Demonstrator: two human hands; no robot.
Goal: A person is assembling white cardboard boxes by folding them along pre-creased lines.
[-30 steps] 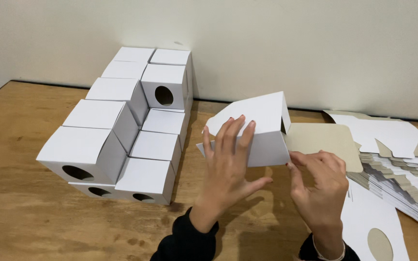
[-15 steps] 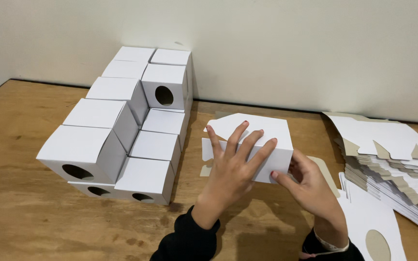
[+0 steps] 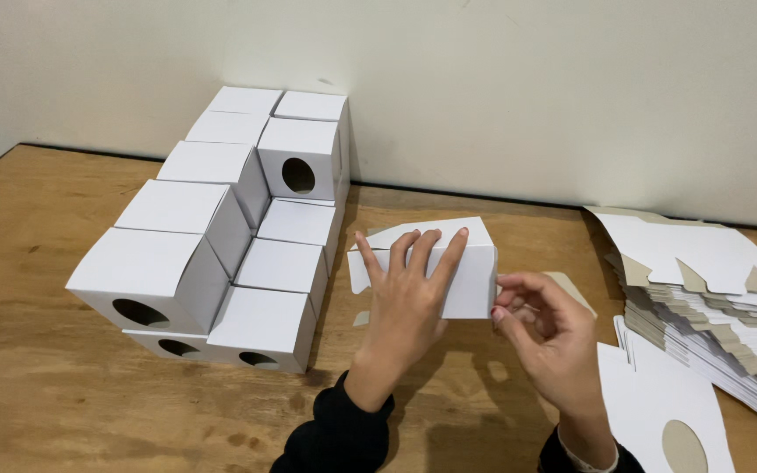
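A white cardboard box (image 3: pixel 466 267), partly folded, rests on the wooden table (image 3: pixel 37 377) in front of me. My left hand (image 3: pixel 405 302) lies flat over its front face with fingers spread, holding it down. My right hand (image 3: pixel 545 328) pinches the box's right end, where a brown-backed flap (image 3: pixel 571 287) sticks out behind the fingers. Another small flap (image 3: pixel 358 271) juts from the box's left end.
A stack of several finished white boxes (image 3: pixel 221 236), some with round holes, stands at the left against the wall. A pile of flat unfolded box blanks (image 3: pixel 711 289) lies at the right. One flat blank with a round hole (image 3: pixel 668 412) lies near my right wrist.
The box was tilted up off the table with its large brown flap open; it has been lowered flat and the flap folded in. My left hand now presses the front face.
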